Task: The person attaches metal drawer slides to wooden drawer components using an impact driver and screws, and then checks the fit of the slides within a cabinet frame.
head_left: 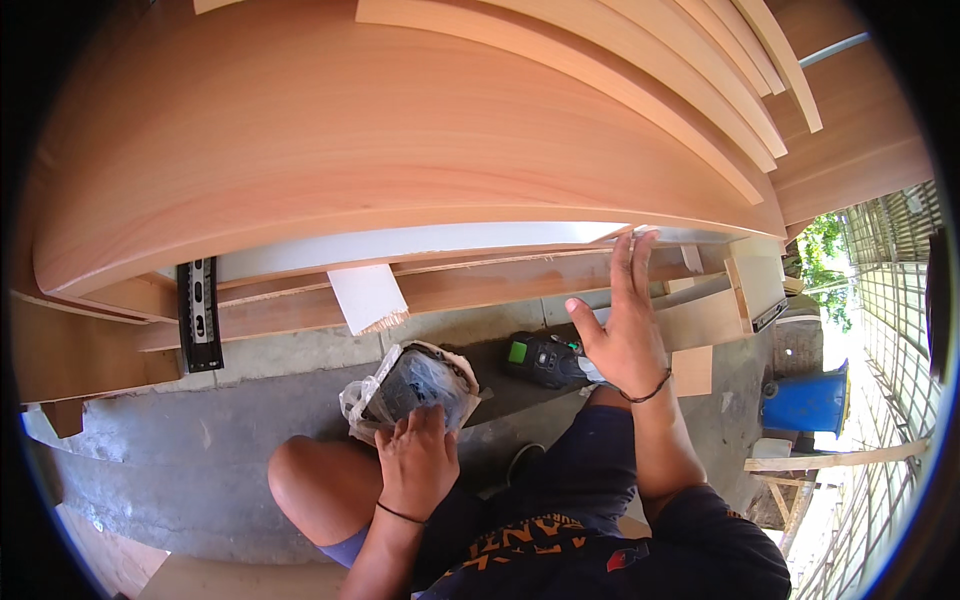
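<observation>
Person crouches on the floor (150, 450). Left hand (415, 455) grips a plastic bag (410, 385) on the knee — steadied there. Right hand (625, 320) open, fingertips braced against the wood panel (350, 150); drill (545, 360) lies below.

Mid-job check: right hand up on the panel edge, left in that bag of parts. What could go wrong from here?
1. The right hand has only its fingertips on the edge of the big wooden panel; it might slip or pinch them.
2. The left hand rests on a plastic bag balanced by the knee; it could tip and spill.
3. The cordless drill lies on the floor near the legs, easy to kick.
</observation>
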`<state>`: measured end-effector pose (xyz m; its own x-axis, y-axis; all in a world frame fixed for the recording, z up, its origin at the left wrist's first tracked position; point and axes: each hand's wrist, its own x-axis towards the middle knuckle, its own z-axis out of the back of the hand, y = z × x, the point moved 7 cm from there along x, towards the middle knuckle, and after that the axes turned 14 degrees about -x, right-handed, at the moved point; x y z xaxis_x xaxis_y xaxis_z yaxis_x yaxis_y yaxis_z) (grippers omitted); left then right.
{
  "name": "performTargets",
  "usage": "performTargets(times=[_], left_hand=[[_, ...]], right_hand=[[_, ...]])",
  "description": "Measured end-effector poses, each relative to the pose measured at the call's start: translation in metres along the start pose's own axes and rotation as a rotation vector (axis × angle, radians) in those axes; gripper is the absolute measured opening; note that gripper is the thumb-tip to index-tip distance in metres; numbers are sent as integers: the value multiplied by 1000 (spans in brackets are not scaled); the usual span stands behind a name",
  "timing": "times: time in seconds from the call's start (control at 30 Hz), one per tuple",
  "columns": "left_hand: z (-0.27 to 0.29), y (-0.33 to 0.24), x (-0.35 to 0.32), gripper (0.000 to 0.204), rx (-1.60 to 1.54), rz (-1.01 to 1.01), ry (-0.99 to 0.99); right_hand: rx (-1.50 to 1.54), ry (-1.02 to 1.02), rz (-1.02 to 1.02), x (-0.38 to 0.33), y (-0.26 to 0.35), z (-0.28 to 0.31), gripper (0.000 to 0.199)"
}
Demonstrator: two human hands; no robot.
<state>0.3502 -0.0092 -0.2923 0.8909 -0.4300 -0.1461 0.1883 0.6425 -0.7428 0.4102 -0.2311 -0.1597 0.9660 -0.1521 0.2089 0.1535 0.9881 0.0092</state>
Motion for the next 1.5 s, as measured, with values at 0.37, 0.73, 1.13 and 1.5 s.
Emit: performTargets(times=[0.37,0.73,1.13,1.5], left_hand=[[16,-9,-8,41,-152,5,61],[31,-11,-12,47,-232,-49,51],[34,-13,-16,53,-249,-102,62],[38,-14,-14,53,-318,-77,115]], right_hand=[[210,-539,-161,11,-57,44,51],[-244,-326,-46,37,-65,30,67],[-363,-382,-35,36,-70,20,74],[-515,-307,24,35,-88,16,66]])
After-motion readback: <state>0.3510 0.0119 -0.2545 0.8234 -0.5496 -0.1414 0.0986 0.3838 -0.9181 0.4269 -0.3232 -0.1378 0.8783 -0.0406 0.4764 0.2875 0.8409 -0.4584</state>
